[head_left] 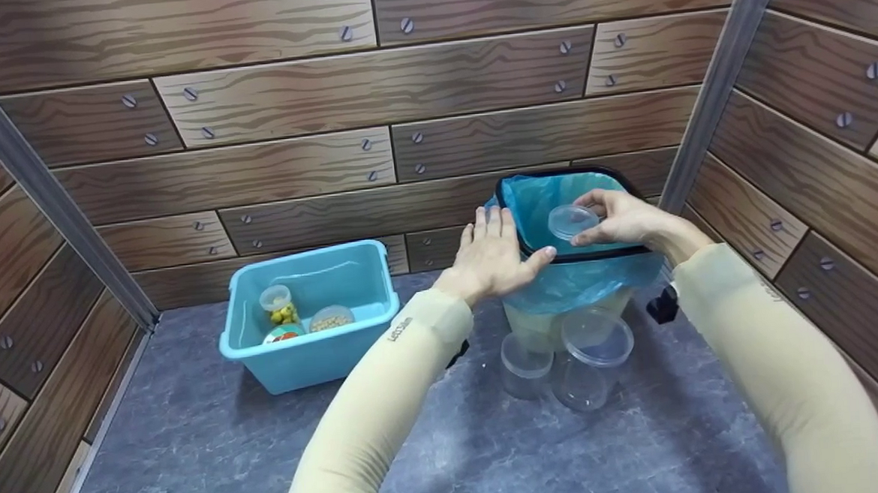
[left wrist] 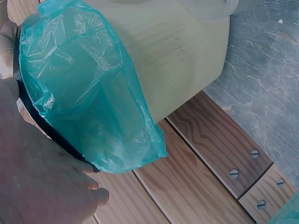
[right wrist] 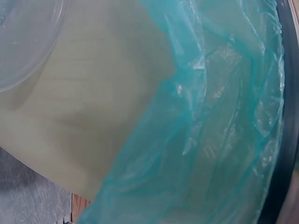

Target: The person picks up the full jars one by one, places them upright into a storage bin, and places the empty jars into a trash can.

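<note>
A pale bin (head_left: 522, 319) lined with a blue plastic bag (head_left: 561, 285) stands near the back wall, the bag folded over its black rim (left wrist: 46, 123). My left hand (head_left: 488, 255) lies along the rim's left side, fingers straight and thumb spread towards the opening. Over the bin's mouth my right hand (head_left: 622, 218) pinches a small clear round plastic lid (head_left: 569, 219) between thumb and fingers. In the right wrist view that hand is mostly out of frame. Clear plastic jars (head_left: 526, 366) stand in front of the bin, one topped by a wider clear round piece (head_left: 598, 336).
To the left sits a light blue tub (head_left: 303, 370). Inside it are a jar of yellow pieces (head_left: 282, 311), a tub of pale beads or grains (head_left: 331, 318) and a colourful round item (head_left: 284, 333). Wood-patterned walls (head_left: 288, 96) enclose the grey table (head_left: 450, 456).
</note>
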A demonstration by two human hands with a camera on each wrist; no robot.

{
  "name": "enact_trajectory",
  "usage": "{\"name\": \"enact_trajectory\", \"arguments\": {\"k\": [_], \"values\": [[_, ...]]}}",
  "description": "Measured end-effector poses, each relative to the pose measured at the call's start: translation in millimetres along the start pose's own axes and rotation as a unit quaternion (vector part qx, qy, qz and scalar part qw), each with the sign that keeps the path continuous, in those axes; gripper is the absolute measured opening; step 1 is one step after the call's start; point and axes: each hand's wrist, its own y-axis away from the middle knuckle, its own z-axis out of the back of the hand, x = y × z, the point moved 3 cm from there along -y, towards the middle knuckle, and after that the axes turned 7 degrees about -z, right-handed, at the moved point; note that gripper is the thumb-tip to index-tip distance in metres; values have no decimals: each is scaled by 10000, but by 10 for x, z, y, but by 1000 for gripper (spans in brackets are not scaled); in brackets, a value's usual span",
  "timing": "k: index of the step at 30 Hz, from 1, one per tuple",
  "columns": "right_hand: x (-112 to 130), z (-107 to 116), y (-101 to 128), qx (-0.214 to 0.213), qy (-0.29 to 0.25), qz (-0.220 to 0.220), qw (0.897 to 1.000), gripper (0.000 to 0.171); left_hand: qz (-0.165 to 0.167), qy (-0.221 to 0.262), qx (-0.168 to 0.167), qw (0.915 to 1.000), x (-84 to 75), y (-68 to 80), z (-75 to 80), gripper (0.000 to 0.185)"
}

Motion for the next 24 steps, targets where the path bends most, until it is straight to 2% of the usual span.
{"name": "enact_trajectory", "arguments": {"k": [7, 10, 18, 24], "values": [[25, -24, -7, 255, -193, 59, 9995, 98, 17, 38, -6, 10000, 8, -12, -2, 106], [36, -34, -5, 196, -190, 148, 9995, 99, 24, 39, -6, 10000, 9, -17, -3, 106], [51, -29, 70, -495, -144, 623, 9967, 75, 106, 41, 62, 9999, 23, -19, -7, 107], [72, -3, 228, -831, -502, 949, 9907, 59, 111, 149, 68, 9998, 31, -30, -18, 107]]}}
